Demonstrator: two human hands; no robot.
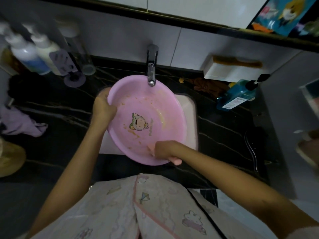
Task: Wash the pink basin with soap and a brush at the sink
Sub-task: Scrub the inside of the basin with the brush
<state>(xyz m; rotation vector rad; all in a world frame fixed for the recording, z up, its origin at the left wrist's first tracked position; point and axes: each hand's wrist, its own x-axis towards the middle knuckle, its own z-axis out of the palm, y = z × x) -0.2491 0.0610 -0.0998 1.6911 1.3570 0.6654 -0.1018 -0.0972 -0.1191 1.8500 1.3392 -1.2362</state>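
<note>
The pink basin (pixel 146 109) is tilted over the white sink (pixel 188 118), under the tap (pixel 151 66). A cartoon figure is printed on its bottom, and yellowish smears and specks dot the inside. My left hand (pixel 103 107) grips the basin's left rim. My right hand (pixel 164 150) grips a pink brush (pixel 175 160) at the near part of the basin, with the brush head against the inner wall. Most of the brush is hidden by my fingers. No water runs from the tap.
Dark marbled counter (pixel 224 131) surrounds the sink. Bottles (pixel 31 52) and a purple stand (pixel 69 69) crowd the back left. A blue pump bottle (pixel 241 94) lies at the right, below a white box (pixel 229 69) with a brown comb. A purple cloth (pixel 20 123) lies far left.
</note>
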